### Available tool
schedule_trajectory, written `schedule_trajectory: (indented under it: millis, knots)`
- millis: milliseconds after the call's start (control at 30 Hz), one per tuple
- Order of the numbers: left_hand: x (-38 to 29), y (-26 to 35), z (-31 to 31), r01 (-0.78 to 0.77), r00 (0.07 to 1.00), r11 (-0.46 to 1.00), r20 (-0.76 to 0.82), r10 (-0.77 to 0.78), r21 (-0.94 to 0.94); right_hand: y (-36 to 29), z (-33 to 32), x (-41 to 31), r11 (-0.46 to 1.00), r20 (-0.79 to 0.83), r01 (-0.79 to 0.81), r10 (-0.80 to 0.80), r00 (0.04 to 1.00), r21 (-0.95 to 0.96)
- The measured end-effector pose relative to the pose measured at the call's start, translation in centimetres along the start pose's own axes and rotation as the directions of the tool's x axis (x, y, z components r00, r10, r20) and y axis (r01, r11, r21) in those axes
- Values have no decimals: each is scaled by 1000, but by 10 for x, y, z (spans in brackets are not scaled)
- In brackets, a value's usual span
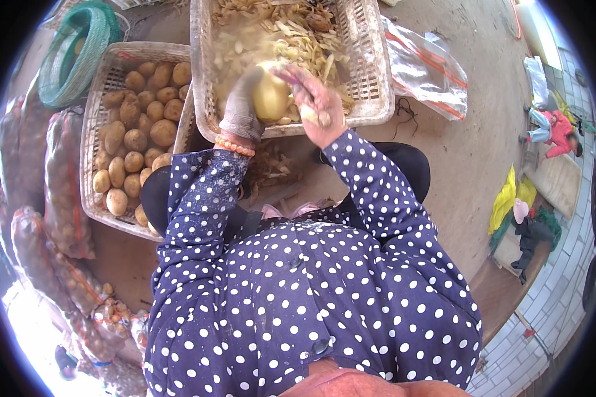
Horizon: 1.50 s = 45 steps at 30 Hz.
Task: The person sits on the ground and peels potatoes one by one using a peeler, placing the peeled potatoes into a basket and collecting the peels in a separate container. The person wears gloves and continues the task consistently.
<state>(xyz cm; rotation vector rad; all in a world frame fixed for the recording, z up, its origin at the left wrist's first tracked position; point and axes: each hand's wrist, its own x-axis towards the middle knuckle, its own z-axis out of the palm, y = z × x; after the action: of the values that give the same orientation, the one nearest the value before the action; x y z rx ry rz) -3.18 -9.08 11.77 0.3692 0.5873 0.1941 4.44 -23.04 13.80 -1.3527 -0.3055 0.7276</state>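
Note:
My left hand (243, 109), in a dirty grey glove with a beaded bracelet at the wrist, holds a peeled yellow potato (270, 99) over the near part of a plastic crate (298, 130) of peelings. My bare right hand (320, 104) is closed around a small tool, probably a peeler, with a reddish-purple part near the potato's upper right side. Motion blur hides its exact shape. Long pale peelings (298, 44) fill much of the crate. Left of it stands a second crate (92, 173) with unpeeled brown potatoes (135, 140).
Filled mesh sacks (67, 183) line the left side. A green net roll (54, 64) lies beyond the potato crate. A clear plastic bag with red stripes (427, 69) touches the peelings crate. Another person (558, 134) is far right, near yellow cloth (504, 198).

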Motion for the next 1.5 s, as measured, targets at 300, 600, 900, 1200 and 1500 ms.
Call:
schedule_trajectory:
  millis: [300, 600, 900, 1200, 1500]
  knots:
    - [1, 7, 3, -115, 993, 993, -17, 115, 7, -31, -13, -48, 925, -92, -354, 368, 925, 134]
    - [-32, -11, 37, -591, 804, 575, 353, 479, 566, -23, 4, -3, 724, -68, -542, 623, 780, 426]
    - [-26, -2, 21, -267, 963, 650, 219, 156, 711, -31, -10, 10, 969, -10, -169, 170, 985, -178]
    - [-19, 9, 14, -234, 971, 399, 196, 134, 887, -68, -38, 57, 75, 688, 776, -413, 596, -627]
    - [-43, 23, 30, -324, 945, 290, 292, 147, 901, -59, -59, 86, -3, 760, 824, -390, 520, -566]
